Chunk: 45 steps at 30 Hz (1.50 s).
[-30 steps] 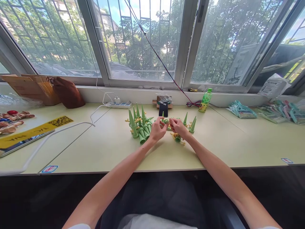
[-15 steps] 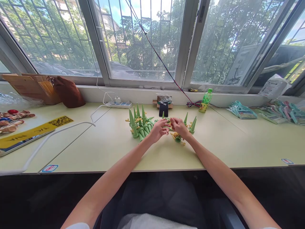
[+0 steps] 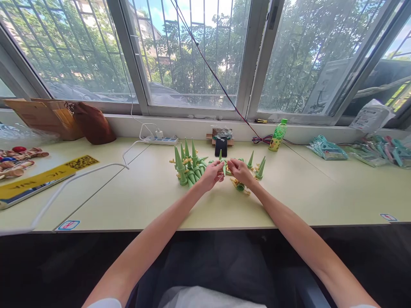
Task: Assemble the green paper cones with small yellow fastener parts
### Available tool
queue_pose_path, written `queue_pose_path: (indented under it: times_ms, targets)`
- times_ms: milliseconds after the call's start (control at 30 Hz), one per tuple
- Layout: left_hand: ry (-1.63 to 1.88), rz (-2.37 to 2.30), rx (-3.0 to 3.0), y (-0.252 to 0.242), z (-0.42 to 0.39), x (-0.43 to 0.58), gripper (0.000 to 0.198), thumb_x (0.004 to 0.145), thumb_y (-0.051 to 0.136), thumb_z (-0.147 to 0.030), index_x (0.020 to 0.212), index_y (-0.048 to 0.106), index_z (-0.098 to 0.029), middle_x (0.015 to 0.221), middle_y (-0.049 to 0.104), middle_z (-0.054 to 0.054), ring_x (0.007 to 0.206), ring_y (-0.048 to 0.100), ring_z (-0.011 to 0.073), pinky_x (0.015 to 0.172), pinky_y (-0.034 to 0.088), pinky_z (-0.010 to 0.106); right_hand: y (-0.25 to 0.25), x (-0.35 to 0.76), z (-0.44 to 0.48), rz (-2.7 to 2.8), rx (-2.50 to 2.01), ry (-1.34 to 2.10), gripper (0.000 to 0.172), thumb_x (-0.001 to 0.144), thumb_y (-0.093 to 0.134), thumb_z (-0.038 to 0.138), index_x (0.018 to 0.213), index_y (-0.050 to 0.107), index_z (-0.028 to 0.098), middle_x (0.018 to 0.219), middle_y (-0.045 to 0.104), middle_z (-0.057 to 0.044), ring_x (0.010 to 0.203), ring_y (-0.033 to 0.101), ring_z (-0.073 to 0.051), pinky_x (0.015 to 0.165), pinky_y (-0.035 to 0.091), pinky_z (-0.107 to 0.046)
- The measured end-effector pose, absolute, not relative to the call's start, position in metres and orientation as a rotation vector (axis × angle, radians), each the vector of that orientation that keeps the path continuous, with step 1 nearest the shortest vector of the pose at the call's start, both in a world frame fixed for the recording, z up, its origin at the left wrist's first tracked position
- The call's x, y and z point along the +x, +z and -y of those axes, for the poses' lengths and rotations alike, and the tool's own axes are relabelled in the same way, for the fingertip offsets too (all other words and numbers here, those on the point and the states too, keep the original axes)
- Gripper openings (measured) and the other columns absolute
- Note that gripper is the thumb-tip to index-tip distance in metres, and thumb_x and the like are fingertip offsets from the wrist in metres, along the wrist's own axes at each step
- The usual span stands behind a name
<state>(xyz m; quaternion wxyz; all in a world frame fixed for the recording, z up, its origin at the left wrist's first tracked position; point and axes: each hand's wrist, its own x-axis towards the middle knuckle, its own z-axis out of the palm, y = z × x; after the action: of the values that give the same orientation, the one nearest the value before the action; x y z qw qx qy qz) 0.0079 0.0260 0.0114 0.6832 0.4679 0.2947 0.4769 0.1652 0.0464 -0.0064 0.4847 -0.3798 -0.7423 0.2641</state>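
My left hand [image 3: 212,174] and my right hand [image 3: 239,171] meet over the pale green table [image 3: 147,201], fingers pinched together on a small green cone piece [image 3: 224,165] held between them. Left of my hands stands a cluster of green cones [image 3: 188,167] with small yellow parts, some upright, some lying down. Right of my hands stand a few more green cones [image 3: 258,167]. A green and yellow piece [image 3: 239,185] lies just under my right wrist.
A black phone [image 3: 220,146] leans at the windowsill behind the cones, with a power strip [image 3: 159,139] and white cable [image 3: 80,175] to the left. A green bottle [image 3: 277,135] stands at back right. Teal clips in bags [image 3: 327,149] lie far right; a yellow-black board [image 3: 38,179] far left.
Both hands have drawn a little closer together and the fingers have shifted on the small green piece. The cones on the table stay where they were.
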Motion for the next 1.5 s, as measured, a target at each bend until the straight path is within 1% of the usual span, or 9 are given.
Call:
queue_pose_path:
  times_ms: [133,233,433,667,800,967,1100,1367,1500]
  targets:
    - [1.111,-0.66,1.121,0.01,-0.026,0.006,0.041,0.073,0.077,-0.045,0.09,0.052,-0.017,0.051,0.043,-0.008,0.037,0.038,0.0048,0.035,0.03,0.018,-0.007,0.164,-0.046,1.768,-0.896,0.732,0.049,0.09,0.045,0.062,0.063,0.036,0.022,0.053,0.038,0.004,0.048,0.033,-0.009,0.045,0.028,-0.024]
    - [1.139,-0.677,1.193,0.009,-0.025,0.005,0.045,0.071,0.078,-0.047,0.093,0.052,-0.017,0.049,0.043,-0.009,0.037,0.037,0.0053,0.035,0.029,0.018,-0.007,0.163,-0.045,1.727,-0.878,0.838,0.051,0.087,0.048,0.065,0.063,0.038,0.022,0.053,0.036,0.005,0.045,0.031,-0.008,0.042,0.026,-0.024]
    - [1.214,-0.712,1.343,0.008,-0.022,0.006,0.045,0.075,0.074,-0.048,0.101,0.052,-0.018,0.052,0.045,-0.009,0.038,0.039,0.0056,0.036,0.03,0.019,-0.001,0.158,-0.038,1.605,-0.811,1.1,0.056,0.077,0.058,0.072,0.063,0.036,0.022,0.053,0.03,0.007,0.04,0.022,-0.005,0.037,0.019,-0.024]
    - [1.293,-0.691,1.513,0.009,-0.02,0.006,0.04,0.08,0.069,-0.045,0.104,0.049,-0.021,0.06,0.05,-0.008,0.034,0.038,0.0034,0.033,0.026,0.019,0.003,0.157,-0.035,1.507,-0.756,1.278,0.054,0.078,0.063,0.066,0.066,0.035,0.022,0.052,0.023,0.01,0.04,0.018,-0.004,0.038,0.015,-0.022]
    - [1.297,-0.69,1.516,0.009,-0.02,0.007,0.038,0.08,0.069,-0.043,0.103,0.05,-0.021,0.065,0.055,-0.007,0.034,0.038,0.0021,0.034,0.026,0.019,0.002,0.157,-0.036,1.495,-0.744,1.292,0.054,0.078,0.064,0.067,0.067,0.037,0.022,0.052,0.024,0.01,0.039,0.02,-0.004,0.038,0.015,-0.022]
    - [1.285,-0.706,1.436,0.008,-0.022,0.006,0.044,0.076,0.072,-0.047,0.103,0.05,-0.02,0.059,0.052,-0.007,0.035,0.043,0.0056,0.034,0.029,0.02,0.005,0.156,-0.034,1.535,-0.736,1.269,0.055,0.076,0.065,0.067,0.064,0.036,0.022,0.053,0.027,0.009,0.038,0.023,-0.004,0.037,0.016,-0.022]
    - [1.232,-0.692,1.32,0.009,-0.022,0.005,0.048,0.071,0.077,-0.049,0.098,0.052,-0.019,0.053,0.049,-0.008,0.036,0.042,0.0058,0.036,0.031,0.02,0.005,0.155,-0.033,1.568,-0.745,1.242,0.055,0.075,0.064,0.068,0.063,0.035,0.022,0.053,0.027,0.009,0.039,0.024,-0.004,0.037,0.018,-0.022]
    - [1.12,-0.66,1.124,0.008,-0.026,0.001,0.051,0.063,0.084,-0.046,0.091,0.05,-0.02,0.049,0.042,-0.01,0.036,0.039,0.005,0.036,0.023,0.017,-0.003,0.155,-0.041,1.602,-0.757,1.166,0.055,0.076,0.063,0.069,0.063,0.038,0.022,0.052,0.028,0.008,0.04,0.024,-0.005,0.036,0.021,-0.022]
    - [1.101,-0.665,1.093,0.009,-0.027,0.001,0.052,0.063,0.084,-0.044,0.094,0.051,-0.019,0.049,0.04,-0.011,0.036,0.038,0.0047,0.037,0.025,0.017,-0.004,0.155,-0.042,1.599,-0.77,1.152,0.055,0.076,0.062,0.07,0.063,0.038,0.022,0.052,0.027,0.008,0.04,0.023,-0.005,0.036,0.019,-0.022]
